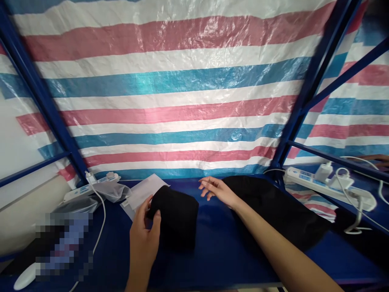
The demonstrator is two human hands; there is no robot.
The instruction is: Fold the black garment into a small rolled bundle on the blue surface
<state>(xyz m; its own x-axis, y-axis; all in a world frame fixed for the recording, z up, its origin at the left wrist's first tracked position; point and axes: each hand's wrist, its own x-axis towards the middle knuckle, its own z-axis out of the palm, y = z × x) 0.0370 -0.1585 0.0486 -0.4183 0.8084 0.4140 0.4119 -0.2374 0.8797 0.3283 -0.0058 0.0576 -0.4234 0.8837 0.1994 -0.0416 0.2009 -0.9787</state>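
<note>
The left hand [144, 229] grips the left side of a folded black item [179, 219], thumb in front, at mid-counter [225, 261]. The right hand [221, 192] is empty, fingers parted; its forearm crosses a black cloth [273, 207] toward the right. White sheets [145, 190] lie behind the item. A power strip [79, 192] occupies the back left corner; its white cable [104, 215] runs toward the front edge. A striped tarp [182, 89] closes the back edge.
</note>
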